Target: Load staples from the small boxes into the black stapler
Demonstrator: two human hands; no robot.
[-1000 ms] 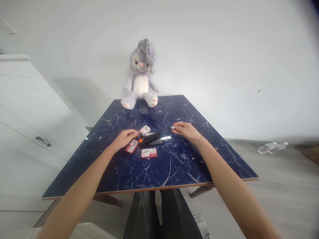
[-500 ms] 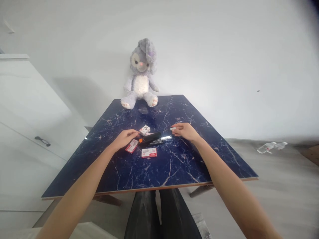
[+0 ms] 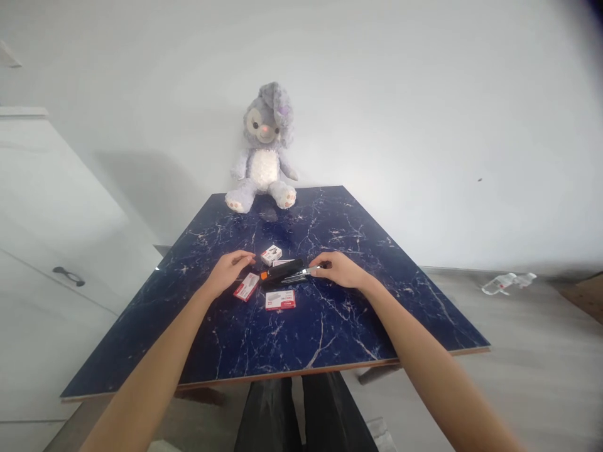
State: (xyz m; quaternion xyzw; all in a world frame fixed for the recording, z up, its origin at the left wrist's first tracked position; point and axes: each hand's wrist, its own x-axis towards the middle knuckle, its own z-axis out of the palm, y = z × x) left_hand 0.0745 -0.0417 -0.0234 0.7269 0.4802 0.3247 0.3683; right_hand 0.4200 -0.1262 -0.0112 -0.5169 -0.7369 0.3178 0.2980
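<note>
A black stapler (image 3: 288, 270) with an orange end lies opened up on the dark blue marbled table, its metal staple channel pointing right. My right hand (image 3: 340, 269) is closed in a pinch at the right end of that channel. Between its fingertips is a small silvery staple strip (image 3: 311, 268), partly hidden by the fingers. My left hand (image 3: 229, 270) rests on the table left of the stapler, fingers loosely stretched out and holding nothing visible. Close to its fingertips stands a small white box (image 3: 271, 253). Two red-and-white staple boxes (image 3: 281, 299) (image 3: 246, 287) lie nearer to me.
A grey plush rabbit (image 3: 264, 150) sits at the table's far edge against the wall. A white cabinet (image 3: 56, 238) stands on the left. Clear plastic bottles (image 3: 500, 284) lie on the floor to the right. Beneath the stapler, another flat white item shows partly.
My right hand has moved left with the staple strip, from beside the stapler to the end of its channel. The left hand has stayed nearly in place; the view has shifted slightly.
</note>
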